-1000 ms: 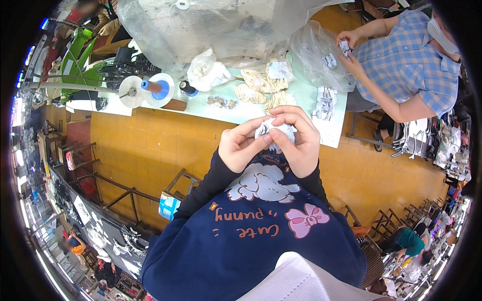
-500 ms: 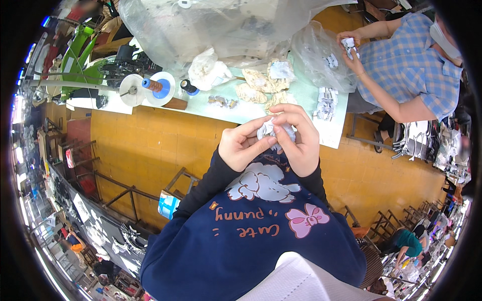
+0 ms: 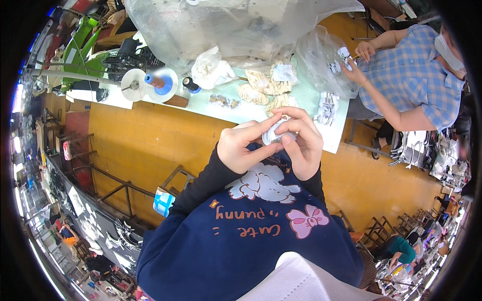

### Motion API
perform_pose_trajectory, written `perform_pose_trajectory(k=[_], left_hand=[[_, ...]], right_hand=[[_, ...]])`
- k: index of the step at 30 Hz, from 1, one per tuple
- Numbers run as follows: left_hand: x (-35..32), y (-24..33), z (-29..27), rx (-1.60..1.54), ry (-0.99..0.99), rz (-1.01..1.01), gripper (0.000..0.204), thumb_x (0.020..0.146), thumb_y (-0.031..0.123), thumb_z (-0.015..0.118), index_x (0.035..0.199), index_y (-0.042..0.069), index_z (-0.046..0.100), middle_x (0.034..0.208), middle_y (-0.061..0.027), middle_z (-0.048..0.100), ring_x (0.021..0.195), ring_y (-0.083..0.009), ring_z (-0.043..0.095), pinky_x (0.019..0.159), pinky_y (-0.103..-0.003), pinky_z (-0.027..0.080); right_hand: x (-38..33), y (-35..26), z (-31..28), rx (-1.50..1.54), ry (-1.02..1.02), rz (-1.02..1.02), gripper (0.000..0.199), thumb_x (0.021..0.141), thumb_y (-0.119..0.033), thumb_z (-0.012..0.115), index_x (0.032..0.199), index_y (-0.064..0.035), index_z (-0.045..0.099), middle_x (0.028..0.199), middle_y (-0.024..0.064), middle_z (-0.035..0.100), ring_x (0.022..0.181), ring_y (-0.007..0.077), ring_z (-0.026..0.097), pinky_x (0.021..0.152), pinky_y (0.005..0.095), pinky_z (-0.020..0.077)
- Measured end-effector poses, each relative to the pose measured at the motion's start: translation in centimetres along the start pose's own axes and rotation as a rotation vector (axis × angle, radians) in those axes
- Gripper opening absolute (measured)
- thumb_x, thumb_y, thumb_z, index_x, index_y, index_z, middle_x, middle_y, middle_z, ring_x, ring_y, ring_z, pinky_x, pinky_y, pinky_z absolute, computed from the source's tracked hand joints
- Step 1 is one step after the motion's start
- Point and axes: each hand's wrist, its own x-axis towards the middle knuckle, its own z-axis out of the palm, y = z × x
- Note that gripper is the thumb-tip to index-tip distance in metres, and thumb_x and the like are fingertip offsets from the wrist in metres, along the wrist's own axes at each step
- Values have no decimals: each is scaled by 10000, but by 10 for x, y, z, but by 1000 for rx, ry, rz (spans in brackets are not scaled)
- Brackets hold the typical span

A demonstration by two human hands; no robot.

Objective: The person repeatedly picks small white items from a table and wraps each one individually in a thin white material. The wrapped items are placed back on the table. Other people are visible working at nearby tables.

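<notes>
A small stack of white label-like pieces point(image 3: 271, 134) is pinched between my two hands, above my lap at the table's near edge. My left hand point(image 3: 240, 146) closes on the stack's left side, with fingers and thumb reaching across to it. From the right, my right hand point(image 3: 304, 143) curls its fingers and thumb over the pieces and covers part of them. The layered edges face left; what is printed on them, if anything, is too small to make out. Just beyond my fingers lie cream cloth bundles point(image 3: 256, 83) on the pale green table point(image 3: 201, 108).
Clear plastic sheeting point(image 3: 216, 30) covers the table's back. Thread spools point(image 3: 163, 84) and a white plastic bag point(image 3: 211, 70) stand to the left. More stacked white pieces point(image 3: 327, 108) lie at right. A co-worker in a checked shirt point(image 3: 406, 70) handles similar pieces. A stool frame point(image 3: 178, 178) is at my left.
My fingers have shifted around the stack, which now looks squarer and more even, its layered edges showing. The co-worker's hands have moved apart. The view has shifted slightly.
</notes>
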Motion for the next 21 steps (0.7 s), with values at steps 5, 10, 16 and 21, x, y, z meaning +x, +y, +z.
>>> perform_pose_trajectory(k=[5, 10, 16, 21], left_hand=[[5, 6, -9, 211, -11, 159, 546, 706, 73, 767, 1230, 33, 617, 716, -85, 617, 594, -186, 598, 534, -277, 485], [6, 8, -7, 237, 8, 189, 585, 663, 39, 769, 1231, 34, 626, 696, -67, 589, 591, -176, 563, 535, -264, 450], [9, 2, -8, 295, -13, 328, 607, 683, 56, 753, 1256, -20, 568, 756, -82, 645, 694, -210, 629, 582, -306, 516], [9, -3, -9, 313, -2, 322, 591, 684, 29, 753, 1252, 20, 592, 781, -86, 649, 641, -203, 618, 561, -294, 507]], right_hand=[[0, -3, 1, 28, -25, 27, 143, 816, -94, 692, 907, -8, 623, 1160, 169, 593, 895, 168, 606, 667, 234, 461], [0, -2, 1, -12, -28, 6, 101, 825, -60, 666, 888, -3, 611, 1174, 168, 587, 887, 162, 602, 641, 226, 460], [1, -5, 0, 32, -55, 89, 105, 823, -22, 648, 902, 10, 586, 1200, 180, 572, 931, 172, 621, 658, 239, 515], [2, -5, 4, 26, -82, 110, 139, 801, 5, 665, 902, 14, 570, 1207, 187, 569, 965, 189, 630, 684, 258, 547]])
